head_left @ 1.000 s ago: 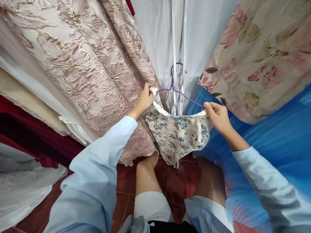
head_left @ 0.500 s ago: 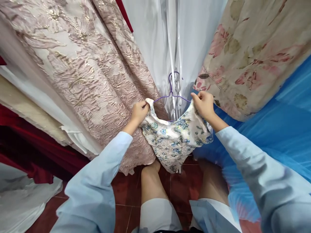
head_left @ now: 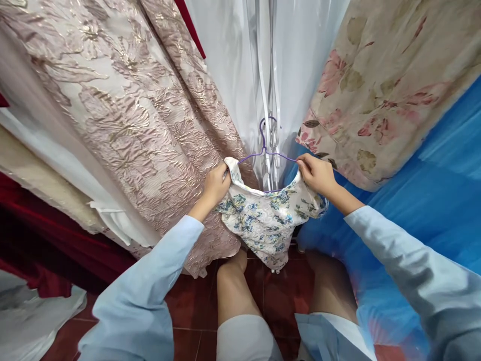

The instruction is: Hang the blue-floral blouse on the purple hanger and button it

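A white blouse with blue and green flowers (head_left: 263,220) hangs on a purple wire hanger (head_left: 264,143) in the middle of the view. My left hand (head_left: 217,184) is closed on its left shoulder, fingers pinching the cloth near the neckline. At the other shoulder my right hand (head_left: 317,174) is closed as well, thumb and fingers on the cloth by the hanger's end. The neckline sags between the two hands. The hanger's hook lies in front of white straps (head_left: 262,75) and does not visibly hang from anything.
A pink and gold brocade garment (head_left: 131,125) hangs at left, a white cloth (head_left: 221,60) behind the hanger. Beige floral fabric (head_left: 376,100) and blue tulle (head_left: 424,190) hang at right. Dark red cloth (head_left: 56,230) hangs far left. My legs stand on red floor tiles (head_left: 188,306).
The blouse, hanger and both hands sit slightly lower in view. My right hand has shifted a little to the right at the shoulder. Both hands keep their hold.
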`<state>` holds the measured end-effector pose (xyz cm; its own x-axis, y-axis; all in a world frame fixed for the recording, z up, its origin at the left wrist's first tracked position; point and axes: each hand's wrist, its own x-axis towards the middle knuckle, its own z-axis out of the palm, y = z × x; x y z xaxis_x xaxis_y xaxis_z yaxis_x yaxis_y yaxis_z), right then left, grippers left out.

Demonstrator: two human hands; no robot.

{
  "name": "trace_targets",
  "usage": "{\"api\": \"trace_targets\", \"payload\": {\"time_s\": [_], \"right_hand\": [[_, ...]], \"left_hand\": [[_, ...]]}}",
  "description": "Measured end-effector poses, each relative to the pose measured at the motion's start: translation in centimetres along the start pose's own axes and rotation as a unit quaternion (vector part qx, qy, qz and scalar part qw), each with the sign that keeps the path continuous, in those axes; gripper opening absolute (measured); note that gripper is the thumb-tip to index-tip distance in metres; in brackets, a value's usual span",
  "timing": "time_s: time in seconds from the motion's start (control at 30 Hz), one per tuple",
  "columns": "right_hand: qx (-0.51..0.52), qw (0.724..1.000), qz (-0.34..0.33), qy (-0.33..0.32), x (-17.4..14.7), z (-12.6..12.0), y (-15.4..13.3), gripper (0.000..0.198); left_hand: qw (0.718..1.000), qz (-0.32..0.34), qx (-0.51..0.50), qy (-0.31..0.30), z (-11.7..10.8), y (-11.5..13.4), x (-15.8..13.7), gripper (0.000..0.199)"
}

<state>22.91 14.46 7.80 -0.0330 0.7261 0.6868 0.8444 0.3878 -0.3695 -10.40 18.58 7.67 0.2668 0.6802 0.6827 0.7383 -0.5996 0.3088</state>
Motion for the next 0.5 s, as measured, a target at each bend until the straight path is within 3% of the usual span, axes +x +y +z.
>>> {"api": "trace_targets", "payload": {"time_s": [0.13, 0.27, 0.33, 0.43, 0.5], "right_hand": [[0.008, 0.999, 0.007, -0.032, 1.7, -1.3, -1.1, 0.023], [0.120, 0.987, -0.003, -0.104, 4.4, -2.5, -5.5, 0.018], [0.215, 0.958, -0.001, -0.188, 4.3, -2.8, -8.5, 0.021], [0.326, 0.886, -0.003, -0.329, 1.7, -2.6, -13.1, 0.029], [0.365, 0.874, 0.000, -0.321, -1.2, -2.3, -15.5, 0.037]], "left_hand": [[0.998, -0.025, 0.008, 0.051, 0.1, -1.0, 0.5, 0.012], [0.994, -0.029, 0.007, 0.103, -1.3, -3.3, 1.0, 0.010], [0.992, -0.028, 0.006, 0.127, -1.7, -4.7, 0.6, 0.005], [0.988, -0.061, -0.009, 0.142, -1.1, -5.9, -1.0, 0.004], [0.991, -0.092, -0.043, 0.088, 0.1, -5.8, -2.1, 0.010]]}}
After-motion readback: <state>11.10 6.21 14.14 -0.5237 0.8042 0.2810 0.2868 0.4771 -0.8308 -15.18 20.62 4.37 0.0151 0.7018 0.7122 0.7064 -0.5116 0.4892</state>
